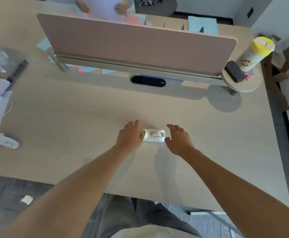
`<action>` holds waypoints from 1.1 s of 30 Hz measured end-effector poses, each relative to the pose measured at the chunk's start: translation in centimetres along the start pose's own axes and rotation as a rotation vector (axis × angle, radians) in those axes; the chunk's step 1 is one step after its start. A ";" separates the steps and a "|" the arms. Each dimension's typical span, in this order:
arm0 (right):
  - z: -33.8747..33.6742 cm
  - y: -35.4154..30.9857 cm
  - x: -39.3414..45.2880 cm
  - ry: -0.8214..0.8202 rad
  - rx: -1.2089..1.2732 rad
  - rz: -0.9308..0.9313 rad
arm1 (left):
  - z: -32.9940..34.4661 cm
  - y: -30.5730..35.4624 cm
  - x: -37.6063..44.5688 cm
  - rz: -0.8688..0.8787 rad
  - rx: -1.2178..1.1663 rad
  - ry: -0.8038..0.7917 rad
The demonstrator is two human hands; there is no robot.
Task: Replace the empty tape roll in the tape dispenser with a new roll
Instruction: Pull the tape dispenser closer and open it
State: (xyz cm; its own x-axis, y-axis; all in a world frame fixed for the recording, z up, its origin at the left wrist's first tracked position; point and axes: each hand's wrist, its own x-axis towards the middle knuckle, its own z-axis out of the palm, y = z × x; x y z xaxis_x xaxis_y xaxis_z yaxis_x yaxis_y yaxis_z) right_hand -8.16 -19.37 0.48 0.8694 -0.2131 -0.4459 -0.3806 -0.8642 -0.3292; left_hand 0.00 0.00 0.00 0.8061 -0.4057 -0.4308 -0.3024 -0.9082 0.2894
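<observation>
A small white tape dispenser (154, 135) lies on the light wooden desk (71, 117), in the middle near me. My left hand (129, 136) is at its left end with fingers spread, its thumb against the dispenser's edge. My right hand (179, 139) hovers at the right end, fingers apart, thumb close to the dispenser. Neither hand has closed on it. I cannot see a tape roll inside it, and no spare roll shows on the desk.
A pink divider panel (140, 43) crosses the back of the desk, with a dark cable slot (148, 81) below it. A yellow-lidded container (253, 54) and a dark box stand at the right. White devices and clutter (1, 100) lie at the left. Another person's hands hold paper beyond the divider.
</observation>
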 end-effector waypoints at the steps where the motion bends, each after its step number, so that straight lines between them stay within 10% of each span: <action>1: 0.5 0.0 0.4 -0.036 -0.007 0.006 | 0.4 -0.1 0.2 -0.022 -0.007 -0.048; 14: 5.2 0.4 4.3 -0.045 0.069 -0.005 | 7.3 -1.3 2.8 -0.149 -0.533 -0.064; 33: 9.2 1.0 0.1 0.015 0.168 -0.022 | 12.8 -2.1 -3.4 -0.146 -0.531 0.076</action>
State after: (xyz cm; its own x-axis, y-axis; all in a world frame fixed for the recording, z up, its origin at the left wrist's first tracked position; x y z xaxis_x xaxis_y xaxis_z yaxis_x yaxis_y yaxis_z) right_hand -11.38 -16.00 -7.56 0.8823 -0.2031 -0.4246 -0.4076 -0.7808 -0.4735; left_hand -8.64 1.92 -10.11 0.8607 -0.2534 -0.4415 0.0969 -0.7699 0.6308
